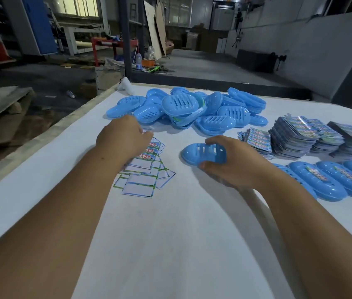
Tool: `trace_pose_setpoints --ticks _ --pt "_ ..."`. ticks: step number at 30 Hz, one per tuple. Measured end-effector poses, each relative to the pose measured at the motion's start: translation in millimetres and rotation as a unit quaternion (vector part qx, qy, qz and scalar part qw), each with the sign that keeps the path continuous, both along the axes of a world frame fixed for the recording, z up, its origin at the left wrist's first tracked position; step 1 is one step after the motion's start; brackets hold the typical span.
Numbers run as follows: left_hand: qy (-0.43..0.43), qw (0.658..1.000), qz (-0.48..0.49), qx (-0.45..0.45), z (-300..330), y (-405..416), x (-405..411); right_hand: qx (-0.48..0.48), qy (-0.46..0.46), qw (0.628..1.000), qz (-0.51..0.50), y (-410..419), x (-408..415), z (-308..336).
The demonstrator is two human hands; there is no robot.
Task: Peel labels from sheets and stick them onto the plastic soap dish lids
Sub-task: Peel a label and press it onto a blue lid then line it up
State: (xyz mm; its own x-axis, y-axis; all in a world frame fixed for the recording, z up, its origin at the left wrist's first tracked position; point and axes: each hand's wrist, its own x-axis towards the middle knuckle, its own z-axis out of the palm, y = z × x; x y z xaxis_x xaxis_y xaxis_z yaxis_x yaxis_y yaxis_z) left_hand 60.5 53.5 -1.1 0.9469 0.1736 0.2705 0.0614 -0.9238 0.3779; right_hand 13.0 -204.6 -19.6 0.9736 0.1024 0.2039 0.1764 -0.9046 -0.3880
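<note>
My right hand [233,162] holds a blue lid [201,153] on the white surface [170,234], fingers curled over its far edge and thumb at the near rim; my left hand [123,137] reaches over the label sheets [147,167], though I cannot tell whether its grip is closed on one. The lid looks light, stiff and slick, best held by the rim. A pile of lids [188,108], sheet stacks [304,137] and labelled lids [330,180] crowd the right.

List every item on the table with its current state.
left hand: on the label sheets
label sheets: fanned out, mostly peeled
right hand: gripping one lid
held lid: unlabelled
lid pile: unlabelled, heaped
labelled lids: in a row
sheet stacks: unused
</note>
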Motion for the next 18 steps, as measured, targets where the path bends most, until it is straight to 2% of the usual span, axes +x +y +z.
trace_pose_setpoints --ticks 6,10,18 --pt "0.09 0.996 -0.023 0.018 1.4 3.0 -3.4 -0.019 0.04 0.999 -0.001 2.2 -0.6 -0.7" --pt "0.097 0.995 -0.029 0.0 4.4 0.1 -6.0 -0.028 0.046 0.999 -0.002 4.3 -2.5 1.3" --pt "0.078 0.99 -0.043 -0.106 6.5 -2.2 -3.7 -0.031 0.055 0.998 0.0 5.1 -3.1 2.2"
